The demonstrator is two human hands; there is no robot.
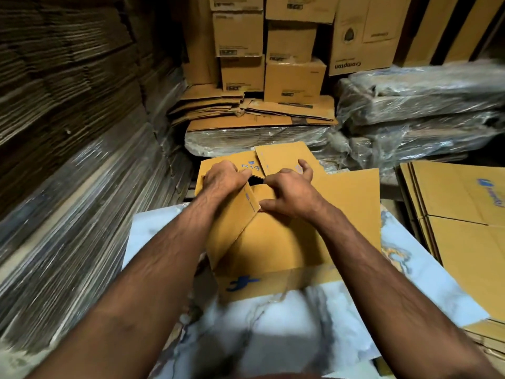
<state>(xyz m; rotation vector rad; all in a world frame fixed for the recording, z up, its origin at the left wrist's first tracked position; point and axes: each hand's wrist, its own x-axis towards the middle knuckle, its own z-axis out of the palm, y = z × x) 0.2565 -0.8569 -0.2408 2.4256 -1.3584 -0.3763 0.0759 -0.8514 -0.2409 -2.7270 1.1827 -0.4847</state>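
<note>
Your left hand point(224, 177) curls its fingers round the left flap of the cardboard box point(273, 250), which sits on the marbled tabletop point(273, 332). Your right hand point(291, 194) spreads bent fingers over the top flaps; I cannot tell whether it grips.

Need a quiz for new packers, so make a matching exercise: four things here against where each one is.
Things: 1 left hand; 2 right hand; 3 flat cartons; 4 wrapped bundles.
Places: A stacked right of the box; B grips the box's left flap; C behind, under clear plastic; D rests on the box top, fingers spread.
Pairs: 1-B; 2-D; 3-A; 4-C.
</note>
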